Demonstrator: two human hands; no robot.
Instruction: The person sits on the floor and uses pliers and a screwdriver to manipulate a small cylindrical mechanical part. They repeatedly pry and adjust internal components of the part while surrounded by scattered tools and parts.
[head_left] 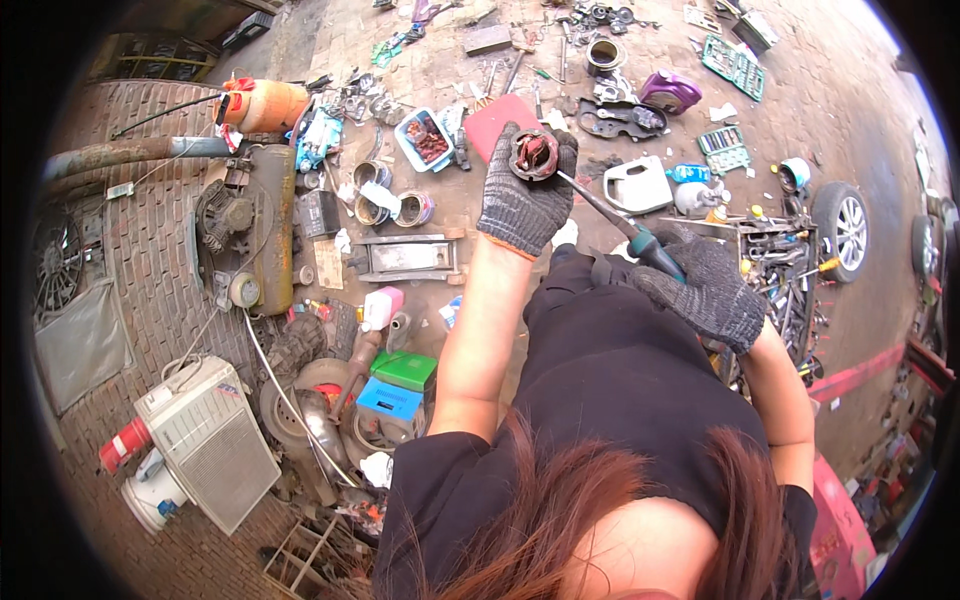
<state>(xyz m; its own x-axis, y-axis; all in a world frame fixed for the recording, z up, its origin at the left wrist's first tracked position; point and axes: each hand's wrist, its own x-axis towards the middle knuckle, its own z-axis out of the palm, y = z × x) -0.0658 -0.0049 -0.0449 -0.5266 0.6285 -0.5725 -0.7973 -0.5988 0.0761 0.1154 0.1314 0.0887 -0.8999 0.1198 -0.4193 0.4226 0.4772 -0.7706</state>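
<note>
Both my hands wear dark grey knitted gloves. My left hand (522, 205), with an orange cuff edge, is wrapped round a round, greasy metal part (534, 155) and holds its open end upward. Reddish-brown grease or rubber shows inside that part; its exact kind I cannot make out. In my right hand (705, 290) is a screwdriver (652, 250) with a dark green and black handle. Its long shaft slants up and left, and the tip reaches the right rim of the round part. Whether the tip presses on it, I cannot tell.
Beyond my hands lie a red stool top (490, 125), a white-blue tub (425, 138) of reddish parts and a white jug (638, 186). To the right are a tool cart (775, 250) full of tools and a wheel (842, 230). An air compressor (265, 230) stands left.
</note>
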